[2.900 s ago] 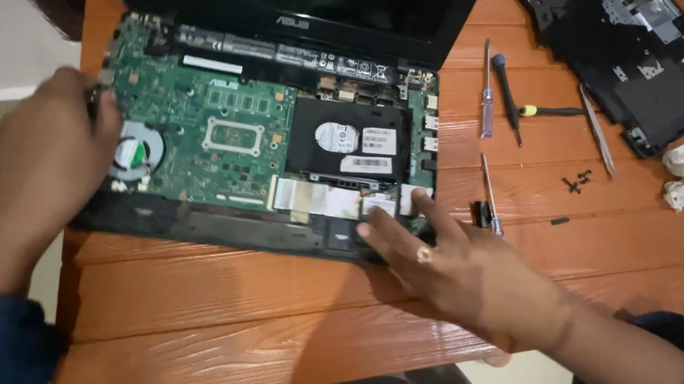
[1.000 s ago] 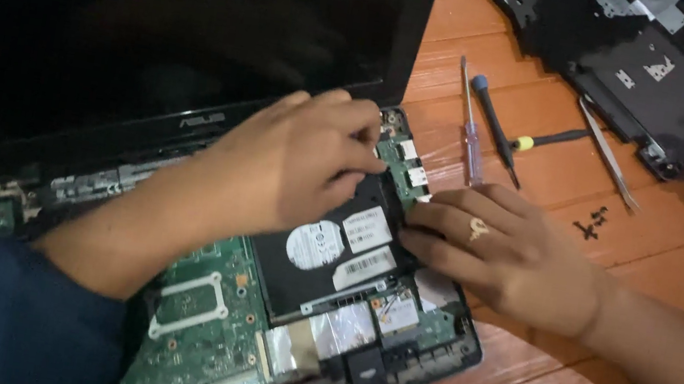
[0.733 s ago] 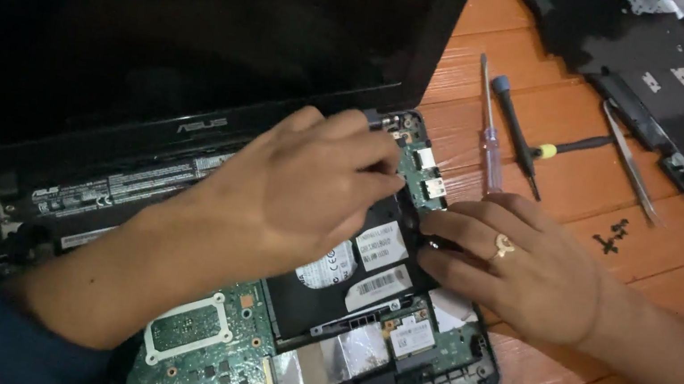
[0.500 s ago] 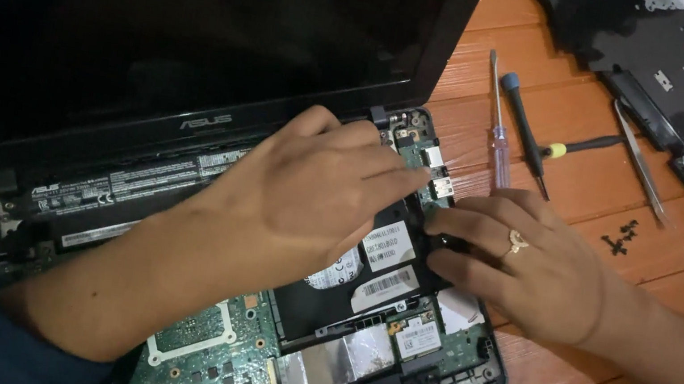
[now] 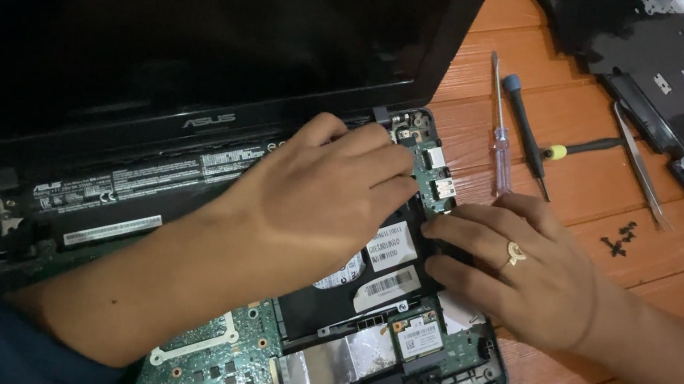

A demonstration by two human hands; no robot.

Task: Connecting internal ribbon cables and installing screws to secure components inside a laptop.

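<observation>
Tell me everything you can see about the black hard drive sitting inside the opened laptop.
The hard drive is a flat black rectangular unit with white stickers on top, lying flat in its bay in the opened laptop, beside the green circuit board. The left hand covers its upper left part; the right hand has its fingertips at its right edge. Its connector is hidden.

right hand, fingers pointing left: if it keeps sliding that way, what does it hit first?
Probably the left hand: the right hand has its fingers on the hard drive edge, aimed there. Depth unclear.
</observation>
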